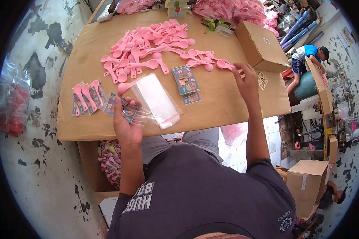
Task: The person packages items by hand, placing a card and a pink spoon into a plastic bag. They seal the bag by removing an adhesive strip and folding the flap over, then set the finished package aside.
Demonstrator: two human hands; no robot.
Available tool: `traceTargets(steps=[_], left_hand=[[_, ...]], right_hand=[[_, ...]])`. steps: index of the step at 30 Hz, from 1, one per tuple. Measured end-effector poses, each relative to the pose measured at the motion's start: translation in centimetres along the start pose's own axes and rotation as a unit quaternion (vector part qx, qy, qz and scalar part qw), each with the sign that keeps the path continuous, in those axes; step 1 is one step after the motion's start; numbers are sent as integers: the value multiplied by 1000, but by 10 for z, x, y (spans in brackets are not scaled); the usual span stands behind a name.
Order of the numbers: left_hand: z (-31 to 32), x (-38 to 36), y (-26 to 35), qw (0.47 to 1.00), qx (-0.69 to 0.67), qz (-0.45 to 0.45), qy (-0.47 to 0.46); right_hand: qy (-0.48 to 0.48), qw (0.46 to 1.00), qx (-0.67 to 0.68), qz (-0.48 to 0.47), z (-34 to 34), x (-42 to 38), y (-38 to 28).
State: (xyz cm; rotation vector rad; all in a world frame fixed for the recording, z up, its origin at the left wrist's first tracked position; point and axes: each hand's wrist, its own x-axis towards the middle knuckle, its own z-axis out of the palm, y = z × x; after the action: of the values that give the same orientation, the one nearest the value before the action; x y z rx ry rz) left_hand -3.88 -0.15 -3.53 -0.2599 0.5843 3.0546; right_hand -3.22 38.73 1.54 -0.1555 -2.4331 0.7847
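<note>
A: Note on hands. Left hand [125, 121] is clamped on a clear plastic sleeve with a printed card [128, 112] inside, held at the near edge of the cardboard-covered table [79, 79]. Right hand [245, 79] reaches out to the far right, fingers pinched on the handle of a pink plastic spoon [223, 63] at the fringe of the spoon pile [147, 47].

B: Risks?

A: My judgement: the stack of clear sleeves [157, 99] is glossy and slippery and sits close to the table edge; a brush from the left wrist could slide it off. The sleeve in hand is limp film, so its mouth may collapse when a spoon goes in. The spoons lie tangled, so lifting one may drag others.

B: Materials?

A: Spoons: smooth rigid pink plastic, round bowls, flat handles. Cards [184, 79]: small glossy rectangles, colour print, stacked mid-table. Finished packs [87, 99] lie fanned just left of the left hand. Table cover: matte brown cardboard. A closed cardboard box [261, 46] sits at the far right.
</note>
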Motion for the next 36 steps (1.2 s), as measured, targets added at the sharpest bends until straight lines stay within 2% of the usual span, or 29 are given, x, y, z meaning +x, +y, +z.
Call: traceTargets(steps=[1, 2, 3, 7, 9, 13, 15, 16, 18, 20, 21, 22, 24, 26, 28, 33, 36], left_hand=[[1, -3, -1, 1000, -1, 2, -20], [2, -5, -2, 999, -2, 6, -40], [6, -8, -4, 999, -2, 9, -43], [13, -17, -9, 998, 32, 27, -44], [10, -15, -10, 997, 51, 39, -46], [7, -6, -10, 993, 73, 75, -59], [15, -6, -9, 991, 72, 98, -54], [19, -6, -6, 990, 77, 105, -45], [25, -6, -4, 980, 68, 156, -107], [29, -8, -1, 977, 80, 173, -96], [30, -8, -1, 975, 76, 182, -104], [30, -8, 0, 973, 73, 190, -113], [33, -9, -4, 974, 81, 179, -115], [38, -10, -11, 975, 87, 163, -121], [42, -13, -19, 976, 91, 140, -139], [43, -28, -42, 973, 129, 97, -167], [45, -36, -50, 978, 131, 56, -155]], right_hand=[[4, 997, -68, -23, 9, 6, 38], [7, 990, -134, -46, 12, 11, 41], [-42, 993, -110, 28, 14, 11, 43], [-63, 991, -106, 43, 27, 3, 35], [-77, 997, 11, 20, 31, -1, 34], [-91, 995, 42, 15, 32, -7, 37], [-51, 998, 25, 14, 29, -14, 24], [-61, 998, 33, 12, 28, -19, 13], [-18, 993, 56, 99, 15, -34, -9], [-39, 991, 65, 107, 6, -53, -24], [-123, 960, 202, 149, 4, -65, -31], [-203, 901, 334, 188, 3, -75, -39], [-284, 848, 393, 214, 3, -91, -65], [-302, 833, 411, 216, 7, -101, -86], [-374, 806, 414, 200, 10, -106, -99], [-406, 773, 450, 190, 18, -106, -117], [-358, 767, 499, 186, 22, -109, -122]])
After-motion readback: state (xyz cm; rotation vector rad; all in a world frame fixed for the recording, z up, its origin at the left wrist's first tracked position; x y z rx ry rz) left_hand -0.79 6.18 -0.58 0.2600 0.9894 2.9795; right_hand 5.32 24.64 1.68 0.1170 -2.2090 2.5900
